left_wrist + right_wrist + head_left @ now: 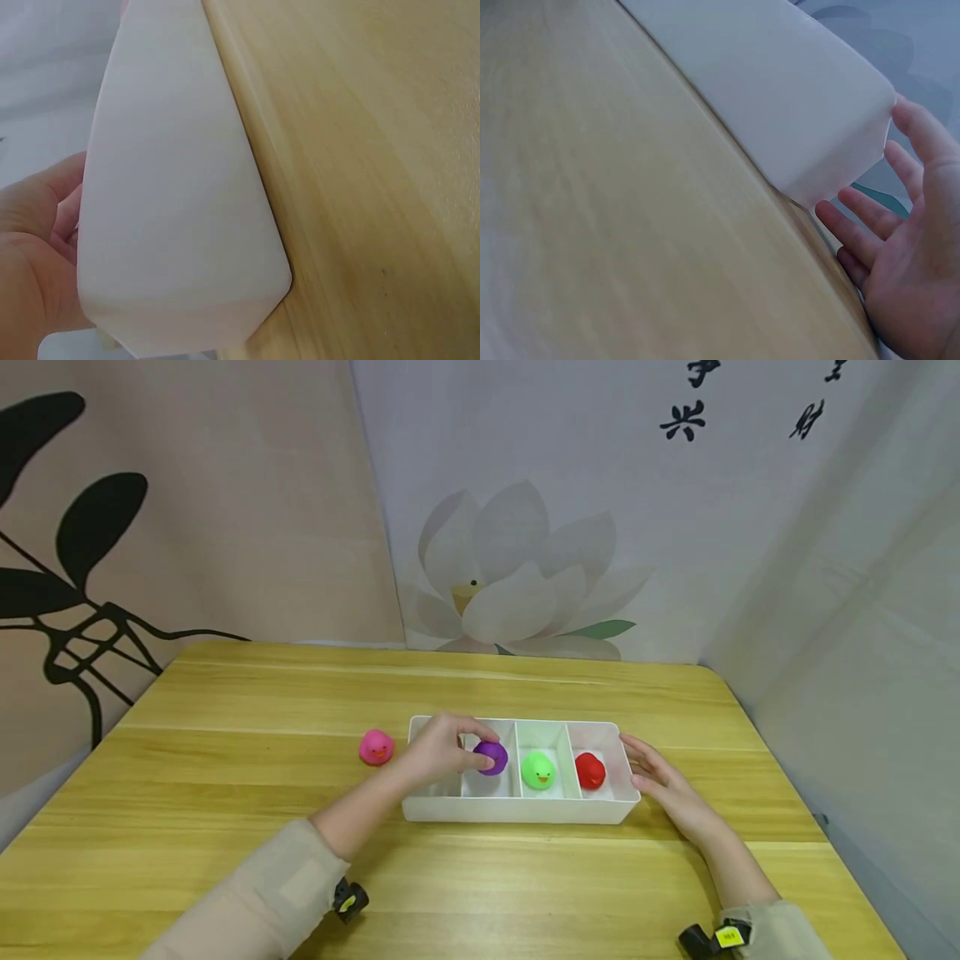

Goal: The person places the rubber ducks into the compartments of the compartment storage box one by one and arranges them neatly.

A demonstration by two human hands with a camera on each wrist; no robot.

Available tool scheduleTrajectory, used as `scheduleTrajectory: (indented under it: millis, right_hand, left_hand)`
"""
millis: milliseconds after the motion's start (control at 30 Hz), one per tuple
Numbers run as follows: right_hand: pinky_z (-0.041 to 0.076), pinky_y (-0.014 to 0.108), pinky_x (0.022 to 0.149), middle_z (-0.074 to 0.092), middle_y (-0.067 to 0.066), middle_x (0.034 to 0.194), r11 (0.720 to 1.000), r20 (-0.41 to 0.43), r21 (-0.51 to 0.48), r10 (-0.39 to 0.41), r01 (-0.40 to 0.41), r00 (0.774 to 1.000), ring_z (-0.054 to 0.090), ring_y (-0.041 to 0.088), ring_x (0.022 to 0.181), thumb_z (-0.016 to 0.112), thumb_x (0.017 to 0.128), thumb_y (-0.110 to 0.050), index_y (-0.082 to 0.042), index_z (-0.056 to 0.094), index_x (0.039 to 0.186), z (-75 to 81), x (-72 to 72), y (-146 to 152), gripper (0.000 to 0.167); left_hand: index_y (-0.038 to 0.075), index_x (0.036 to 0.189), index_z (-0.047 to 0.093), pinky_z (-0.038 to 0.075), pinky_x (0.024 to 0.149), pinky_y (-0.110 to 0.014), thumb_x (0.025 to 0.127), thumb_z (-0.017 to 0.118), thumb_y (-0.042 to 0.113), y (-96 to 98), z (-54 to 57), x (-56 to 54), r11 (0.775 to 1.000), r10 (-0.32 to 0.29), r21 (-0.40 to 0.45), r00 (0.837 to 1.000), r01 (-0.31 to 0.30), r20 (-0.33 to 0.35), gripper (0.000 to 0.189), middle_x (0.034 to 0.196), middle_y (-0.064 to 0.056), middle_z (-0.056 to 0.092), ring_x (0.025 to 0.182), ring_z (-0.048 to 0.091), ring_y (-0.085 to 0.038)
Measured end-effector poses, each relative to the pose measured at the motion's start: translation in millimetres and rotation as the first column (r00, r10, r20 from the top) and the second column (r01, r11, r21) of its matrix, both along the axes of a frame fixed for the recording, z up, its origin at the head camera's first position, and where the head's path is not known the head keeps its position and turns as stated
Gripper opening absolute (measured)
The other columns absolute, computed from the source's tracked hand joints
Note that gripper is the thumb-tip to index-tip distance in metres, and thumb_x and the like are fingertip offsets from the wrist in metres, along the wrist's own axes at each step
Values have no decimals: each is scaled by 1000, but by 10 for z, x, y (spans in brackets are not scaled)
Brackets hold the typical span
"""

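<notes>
A long white box [517, 811] with dividers stands on the table. My left hand [442, 750] reaches over its left part and pinches a purple toy duck [492, 758] between thumb and fingers, in the second compartment from the left. A green toy duck [537, 770] sits in the compartment to the right of it, and a red toy duck [590, 771] in the rightmost one. My right hand [672, 785] rests its fingertips against the box's right end, fingers spread and loosely bent. In the left wrist view the box wall hides the left fingertips.
A pink toy duck [377, 747] sits on the wooden table [225, 760], left of the box. Behind the table hangs a printed cloth [525, 568] with a lotus. Each sleeve carries a small black wrist camera [349, 900].
</notes>
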State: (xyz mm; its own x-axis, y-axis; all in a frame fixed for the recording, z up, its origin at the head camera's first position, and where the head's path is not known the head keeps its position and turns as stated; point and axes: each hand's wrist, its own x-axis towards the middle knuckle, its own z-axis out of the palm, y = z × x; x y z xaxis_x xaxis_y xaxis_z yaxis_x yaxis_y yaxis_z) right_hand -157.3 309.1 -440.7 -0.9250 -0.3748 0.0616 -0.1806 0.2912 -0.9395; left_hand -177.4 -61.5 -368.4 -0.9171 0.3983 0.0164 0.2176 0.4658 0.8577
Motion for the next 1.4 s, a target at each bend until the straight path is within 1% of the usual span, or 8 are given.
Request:
scheduleTrajectory:
  millis: [100, 167, 233, 333, 567, 933, 1367, 1400]
  right_hand:
    - [35, 19, 95, 32, 22, 148, 1000, 1, -7, 2, -2, 1000, 40, 11, 125, 47, 100, -10, -11, 27, 151, 0, -2, 0, 55]
    - [35, 19, 95, 32, 22, 147, 1000, 0, -11, 4, -4, 1000, 41, 11, 124, 47, 100, -9, -10, 27, 151, 1, -2, -1, 55]
    - [35, 19, 95, 32, 22, 147, 1000, -1, -11, 5, -5, 1000, 41, 10, 124, 47, 100, -9, -11, 26, 151, 2, -4, -1, 55]
    - [35, 19, 95, 32, 22, 147, 1000, -4, -11, 5, -5, 1000, 41, 10, 124, 47, 100, -10, -11, 27, 151, 3, -11, -4, 55]
    - [36, 20, 95, 32, 22, 147, 1000, -7, -8, 7, -7, 1000, 41, 10, 124, 47, 100, -10, -11, 27, 151, 2, -22, -2, 55]
    - [36, 19, 95, 32, 22, 147, 1000, -2, -10, 2, -2, 1000, 42, 8, 123, 47, 100, -10, -12, 26, 151, -1, -11, 26, 56]
    - [36, 20, 95, 32, 24, 146, 1000, -12, -14, 12, -12, 1000, 42, 7, 123, 47, 99, -9, -10, 27, 151, -7, -1, -1, 55]
    - [36, 20, 95, 32, 24, 146, 1000, -13, -14, 13, -13, 1000, 42, 8, 123, 47, 99, -8, -10, 27, 151, -6, -2, -3, 55]
  left_hand:
    - [10, 98, 76, 47, 83, -37, 75, 81, 4, 22, -22, -12, 999, 26, -36, 1000, -25, 13, 24, 105, -1, 69, 97, 60, -22]
    - [11, 98, 76, 40, 97, -42, 74, 81, 4, 34, -33, -14, 998, 46, -49, 999, -45, 26, 25, 106, -1, 69, 113, 55, -23]
    - [12, 97, 77, 37, 101, -45, 74, 82, 4, 36, -60, -21, 997, 60, -60, 997, -58, 37, 25, 107, -1, 69, 116, 54, -24]
    - [13, 95, 77, 37, 100, -45, 73, 83, 4, 39, -103, -32, 995, 70, -72, 997, -69, 22, 24, 105, 0, 69, 113, 55, -24]
    - [13, 93, 77, 44, 90, -39, 72, 84, 7, 72, -168, -60, 993, 26, -117, 999, -29, -26, 23, 98, 2, 70, 103, 57, -20]
    - [10, 92, 76, 46, 84, -35, 72, 84, 5, 131, -143, -61, 981, -5, -192, 999, -2, -39, 21, 90, 2, 69, 97, 57, -20]
    - [9, 96, 75, 43, 93, -41, 73, 83, 7, 82, -142, -55, 979, -14, -205, 999, 6, -37, 24, 99, -1, 69, 106, 57, -23]
    - [9, 97, 75, 45, 90, -42, 74, 82, 8, 70, -136, -49, 981, -9, -192, 999, 2, -36, 24, 100, -1, 69, 99, 59, -25]
